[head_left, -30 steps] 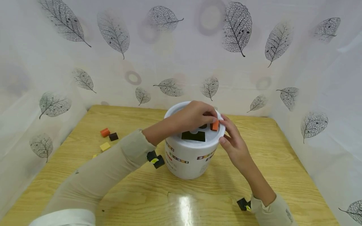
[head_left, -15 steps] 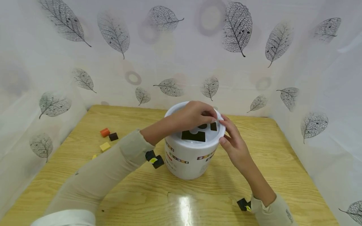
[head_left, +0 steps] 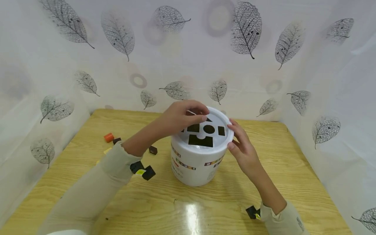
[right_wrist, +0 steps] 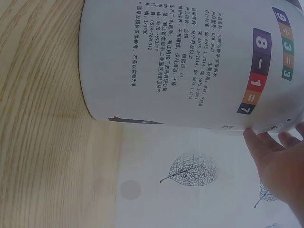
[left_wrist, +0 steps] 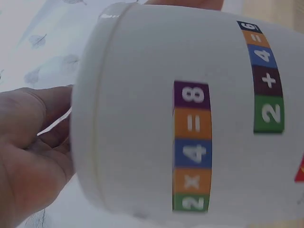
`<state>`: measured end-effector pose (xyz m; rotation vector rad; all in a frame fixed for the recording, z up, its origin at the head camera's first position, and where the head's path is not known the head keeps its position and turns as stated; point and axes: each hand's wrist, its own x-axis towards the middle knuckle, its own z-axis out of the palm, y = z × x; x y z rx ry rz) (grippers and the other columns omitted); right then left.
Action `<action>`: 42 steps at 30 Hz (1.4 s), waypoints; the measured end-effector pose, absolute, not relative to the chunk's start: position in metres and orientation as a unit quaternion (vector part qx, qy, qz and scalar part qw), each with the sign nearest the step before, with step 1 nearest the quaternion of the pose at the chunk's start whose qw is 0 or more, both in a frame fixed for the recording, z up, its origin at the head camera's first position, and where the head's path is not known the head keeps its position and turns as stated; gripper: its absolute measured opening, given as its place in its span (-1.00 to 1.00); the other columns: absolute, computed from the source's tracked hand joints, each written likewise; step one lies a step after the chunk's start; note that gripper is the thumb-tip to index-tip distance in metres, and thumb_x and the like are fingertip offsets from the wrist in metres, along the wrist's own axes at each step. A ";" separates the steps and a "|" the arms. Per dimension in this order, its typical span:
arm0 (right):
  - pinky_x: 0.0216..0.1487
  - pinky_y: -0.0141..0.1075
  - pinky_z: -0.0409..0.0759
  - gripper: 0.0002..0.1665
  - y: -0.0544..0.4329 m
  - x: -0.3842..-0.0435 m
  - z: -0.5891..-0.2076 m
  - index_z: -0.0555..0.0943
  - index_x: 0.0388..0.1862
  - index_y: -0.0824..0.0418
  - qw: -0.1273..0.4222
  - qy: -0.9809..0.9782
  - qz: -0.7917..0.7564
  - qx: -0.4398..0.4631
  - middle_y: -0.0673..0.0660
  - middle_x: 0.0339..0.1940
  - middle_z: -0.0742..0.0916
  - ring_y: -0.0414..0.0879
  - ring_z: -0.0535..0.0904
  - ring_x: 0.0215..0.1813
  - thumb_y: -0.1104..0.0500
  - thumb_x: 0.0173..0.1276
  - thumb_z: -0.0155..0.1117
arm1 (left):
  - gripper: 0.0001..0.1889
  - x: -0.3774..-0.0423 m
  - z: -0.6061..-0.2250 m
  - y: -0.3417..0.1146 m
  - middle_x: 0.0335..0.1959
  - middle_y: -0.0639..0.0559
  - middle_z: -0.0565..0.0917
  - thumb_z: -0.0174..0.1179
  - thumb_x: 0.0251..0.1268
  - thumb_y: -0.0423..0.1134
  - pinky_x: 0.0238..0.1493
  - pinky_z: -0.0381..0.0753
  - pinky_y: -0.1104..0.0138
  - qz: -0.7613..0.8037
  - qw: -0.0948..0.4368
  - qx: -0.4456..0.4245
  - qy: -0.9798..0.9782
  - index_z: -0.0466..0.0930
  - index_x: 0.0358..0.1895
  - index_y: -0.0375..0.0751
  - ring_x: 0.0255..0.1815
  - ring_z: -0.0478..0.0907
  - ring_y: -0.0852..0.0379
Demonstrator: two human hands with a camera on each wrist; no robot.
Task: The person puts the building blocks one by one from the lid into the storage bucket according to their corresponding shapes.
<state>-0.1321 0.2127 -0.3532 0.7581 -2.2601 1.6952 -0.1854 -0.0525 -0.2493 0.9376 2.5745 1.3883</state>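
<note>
A white cylindrical shape-sorter bucket (head_left: 192, 168) stands upright, its lid (head_left: 215, 142) cut with several dark shaped holes. Over the lid's left part is my left hand (head_left: 179, 116), thumb and fingers apart and loosely bent, with nothing seen between them. It hides some of the holes. In the left wrist view, part of the left hand (left_wrist: 33, 137) shows beside the rim. My right hand (head_left: 245, 150) holds the bucket's right rim, fingers along the edge and thumb on the side. The right wrist view shows the right hand (right_wrist: 280, 166) at the rim too.
Left of the bucket on the wooden table (head_left: 176, 212) lie an orange block (head_left: 109, 137), a dark block (head_left: 116, 140) and yellow blocks (head_left: 107, 150) partly behind the left sleeve. Another dark block (head_left: 153, 150) sits nearer the bucket. A leaf-print curtain (head_left: 188, 58) encloses the table.
The orange block at the lid's right-hand hole went out of sight between the earlier frames. Since then my left hand has drawn back leftward, uncovering holes and a dark block. My right hand stays put.
</note>
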 end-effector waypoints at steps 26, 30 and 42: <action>0.38 -0.48 0.42 -0.39 0.213 -0.132 -0.354 0.27 0.56 0.17 0.109 -0.765 0.577 0.265 0.07 0.65 0.19 -0.15 0.26 0.54 0.26 0.58 0.07 | -0.50 -0.155 -0.346 -0.165 0.19 -0.06 0.61 0.22 0.42 0.13 0.13 0.66 0.03 0.488 -0.033 0.108 0.866 0.55 0.26 -0.08 0.13 0.63 -0.03; 0.37 -0.48 0.42 -0.39 0.213 -0.132 -0.354 0.27 0.56 0.16 0.111 -0.765 0.579 0.261 0.05 0.65 0.20 -0.13 0.26 0.54 0.27 0.58 0.08 | -0.45 -0.157 -0.367 -0.168 0.23 -0.11 0.59 0.21 0.41 0.17 0.14 0.66 0.01 0.482 -0.025 0.085 0.872 0.54 0.28 -0.10 0.18 0.61 -0.07; 0.37 -0.48 0.42 -0.39 0.212 -0.132 -0.354 0.29 0.55 0.13 0.111 -0.768 0.577 0.256 0.15 0.65 0.18 -0.13 0.27 0.53 0.29 0.57 0.07 | -0.46 -0.164 -0.407 -0.175 0.27 -0.19 0.56 0.24 0.44 0.04 0.13 0.65 0.00 0.438 0.005 0.059 0.897 0.50 0.30 -0.25 0.21 0.55 -0.14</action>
